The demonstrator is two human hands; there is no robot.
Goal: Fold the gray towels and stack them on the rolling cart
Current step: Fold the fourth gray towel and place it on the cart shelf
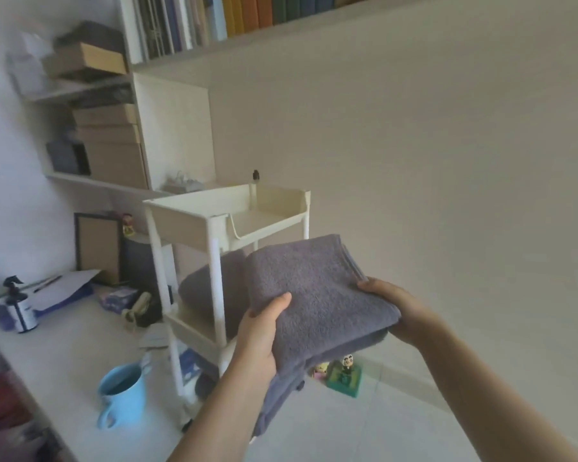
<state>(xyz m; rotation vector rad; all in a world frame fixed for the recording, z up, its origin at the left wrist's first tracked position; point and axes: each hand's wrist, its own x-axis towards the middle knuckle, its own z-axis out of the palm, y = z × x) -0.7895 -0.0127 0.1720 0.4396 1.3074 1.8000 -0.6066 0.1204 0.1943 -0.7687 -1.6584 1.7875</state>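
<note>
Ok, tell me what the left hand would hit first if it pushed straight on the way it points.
Probably the rolling cart: the left hand, gripping the folded gray towel, points at the middle shelf, where another gray towel lies. A cart post may come first; depth is unclear.

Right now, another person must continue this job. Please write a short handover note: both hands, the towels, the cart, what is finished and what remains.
Left hand grips the near left edge of the folded gray towel, thumb on top.
Right hand grips its right edge.
The towel is held in the air in front of the white rolling cart; one loose end hangs below.
Done: another gray towel lies on the cart's middle shelf.
Left: set the held towel on the cart, probably onto that one. No other unfolded towels are in view.
</note>
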